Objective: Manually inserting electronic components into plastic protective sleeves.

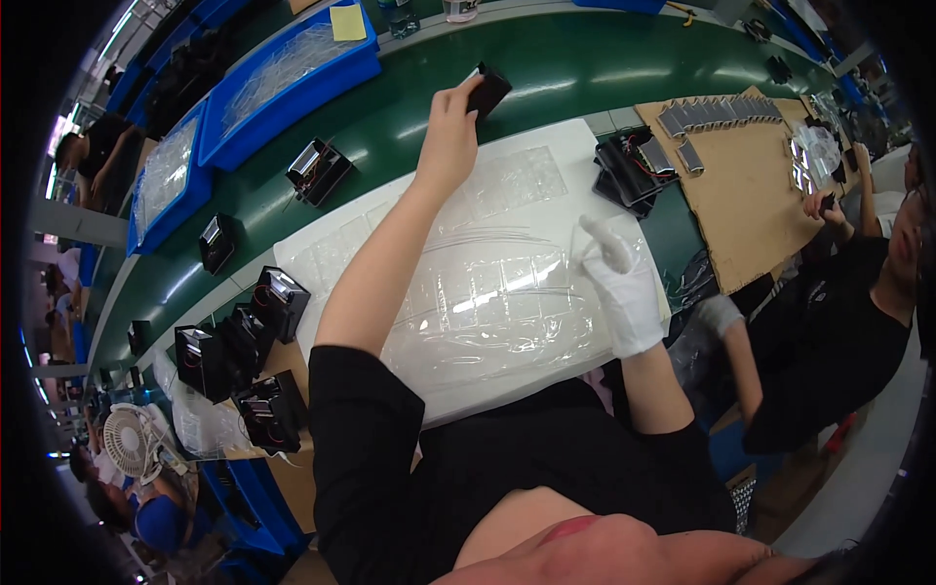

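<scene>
My left hand, bare, reaches to the far side of the white work surface. Its fingers are closed round a black box-shaped housing, held over the green bench. My right hand wears a white glove and hovers above the right part of the surface, its fingers loosely bent and apart. Nothing shows in it. Under and between my hands lie transparent plastic sheets with square pockets. Beyond the right hand, black housings with silver parts and red wires are piled at the surface's corner.
Black housings cluster at the left; another stands on the green bench. Blue trays hold transparent plastic pieces. On the right, a cardboard sheet carries a row of grey blocks. A co-worker sits close on that side.
</scene>
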Motion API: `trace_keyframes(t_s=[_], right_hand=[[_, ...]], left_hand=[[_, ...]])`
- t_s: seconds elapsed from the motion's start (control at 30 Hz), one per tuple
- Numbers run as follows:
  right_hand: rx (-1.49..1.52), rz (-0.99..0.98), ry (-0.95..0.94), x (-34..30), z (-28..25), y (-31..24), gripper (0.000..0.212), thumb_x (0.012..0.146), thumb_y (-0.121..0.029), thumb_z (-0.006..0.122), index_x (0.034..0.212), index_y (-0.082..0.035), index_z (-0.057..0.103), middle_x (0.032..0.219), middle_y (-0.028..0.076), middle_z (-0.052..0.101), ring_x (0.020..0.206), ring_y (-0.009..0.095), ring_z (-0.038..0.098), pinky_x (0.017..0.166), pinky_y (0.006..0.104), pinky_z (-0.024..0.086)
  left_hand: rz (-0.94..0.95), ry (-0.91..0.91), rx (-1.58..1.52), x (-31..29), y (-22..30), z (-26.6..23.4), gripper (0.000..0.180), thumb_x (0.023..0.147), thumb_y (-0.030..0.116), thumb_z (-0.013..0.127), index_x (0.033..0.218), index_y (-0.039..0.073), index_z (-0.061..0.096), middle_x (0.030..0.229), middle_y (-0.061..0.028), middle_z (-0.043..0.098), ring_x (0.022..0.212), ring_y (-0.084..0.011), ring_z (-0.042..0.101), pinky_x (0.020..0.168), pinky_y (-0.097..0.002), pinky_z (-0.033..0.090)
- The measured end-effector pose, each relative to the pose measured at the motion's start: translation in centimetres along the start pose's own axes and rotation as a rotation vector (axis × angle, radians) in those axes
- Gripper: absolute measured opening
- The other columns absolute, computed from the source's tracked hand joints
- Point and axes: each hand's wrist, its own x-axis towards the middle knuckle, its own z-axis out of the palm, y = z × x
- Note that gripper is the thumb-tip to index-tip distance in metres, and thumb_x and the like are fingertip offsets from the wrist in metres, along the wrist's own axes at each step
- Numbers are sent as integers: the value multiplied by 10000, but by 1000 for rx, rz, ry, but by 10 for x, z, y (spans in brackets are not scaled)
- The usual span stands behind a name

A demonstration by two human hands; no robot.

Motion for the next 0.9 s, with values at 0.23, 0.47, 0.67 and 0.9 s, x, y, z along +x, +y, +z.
trace_keyframes(t_s=[0.23,0.47,0.67,0.9], right_hand=[[8,-6,-95,28,18,6,169,938,-51,688,1097,5,690,1053,90,717,815,139,675,808,270,572],[-71,157,-383,10,51,1,88,948,-72,688,1006,-6,679,848,79,694,679,112,631,660,227,538],[-146,215,-398,8,53,7,66,945,-69,694,981,-15,681,776,72,687,643,111,625,634,229,534],[-164,259,-505,5,50,5,87,941,-108,698,975,-29,686,797,62,688,659,142,638,653,252,535]], left_hand=[[-710,109,-1152,-90,53,-44,441,1107,327,411,1438,42,471,1302,-174,591,1065,-263,664,857,-345,576],[-921,-116,-1355,-147,31,-57,642,1073,555,361,1385,17,518,1198,-187,663,1002,-261,693,816,-364,593],[-630,-584,-1851,-165,-26,-52,657,1071,565,361,1351,-1,539,1184,-204,669,1003,-246,688,830,-353,585],[-706,-251,-1046,-150,37,-52,555,1076,498,412,1288,4,551,914,-124,639,686,-140,606,493,-253,457]])
